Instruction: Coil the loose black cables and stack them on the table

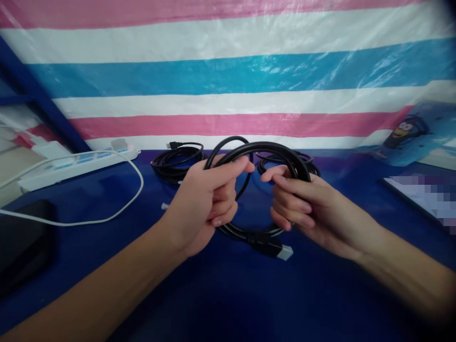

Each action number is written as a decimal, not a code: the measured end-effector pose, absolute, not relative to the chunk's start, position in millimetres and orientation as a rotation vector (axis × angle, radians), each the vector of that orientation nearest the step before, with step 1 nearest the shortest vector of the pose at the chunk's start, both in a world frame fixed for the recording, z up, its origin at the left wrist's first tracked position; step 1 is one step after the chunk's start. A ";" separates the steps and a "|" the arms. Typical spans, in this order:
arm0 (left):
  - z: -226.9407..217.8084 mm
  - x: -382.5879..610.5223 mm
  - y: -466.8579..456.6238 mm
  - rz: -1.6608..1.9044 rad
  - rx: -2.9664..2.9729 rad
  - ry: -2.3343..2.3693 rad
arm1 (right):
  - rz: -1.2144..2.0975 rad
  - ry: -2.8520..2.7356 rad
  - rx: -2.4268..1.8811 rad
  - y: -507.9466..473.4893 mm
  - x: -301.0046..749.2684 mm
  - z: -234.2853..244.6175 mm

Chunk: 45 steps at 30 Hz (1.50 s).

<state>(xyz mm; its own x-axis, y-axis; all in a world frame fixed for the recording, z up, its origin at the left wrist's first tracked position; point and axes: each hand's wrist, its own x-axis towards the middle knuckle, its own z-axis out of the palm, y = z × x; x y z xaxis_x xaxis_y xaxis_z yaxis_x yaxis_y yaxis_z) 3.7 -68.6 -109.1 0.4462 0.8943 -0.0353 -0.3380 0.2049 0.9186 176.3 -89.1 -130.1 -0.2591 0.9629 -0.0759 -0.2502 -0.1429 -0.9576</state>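
Observation:
A black cable [265,147] is looped into a coil and held up between both hands over the blue table. My left hand [213,194] grips the coil's left side, thumb and index finger closed over the strands. On the opposite side, my right hand [302,199] has its fingers wrapped round the coil. A connector with a metal tip [272,247], which looks like an HDMI plug, hangs at the bottom of the loop. Behind my left hand lies another coiled black cable [171,164] with its plug pointing left. A further black coil [313,166] is partly hidden behind my right hand.
A white power strip [81,164] sits at the left rear, with a white cord [138,190] curving across the table. A dark flat object [26,237] lies at left. At right are a blue package [413,133] and a flat, blurred item [423,199]. Striped sheeting [228,76] hangs behind.

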 end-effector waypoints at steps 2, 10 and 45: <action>-111.5 3.2 -66.4 0.884 1.042 0.667 | 1.670 -1.131 -0.973 -90.6 179.4 -129.8; -117.3 2.2 -76.2 0.523 1.190 0.668 | 1.768 -1.350 -1.176 -92.2 185.5 -126.8; -112.3 6.4 -72.9 1.249 1.019 0.670 | 1.027 -1.123 -1.263 -81.2 173.8 -136.4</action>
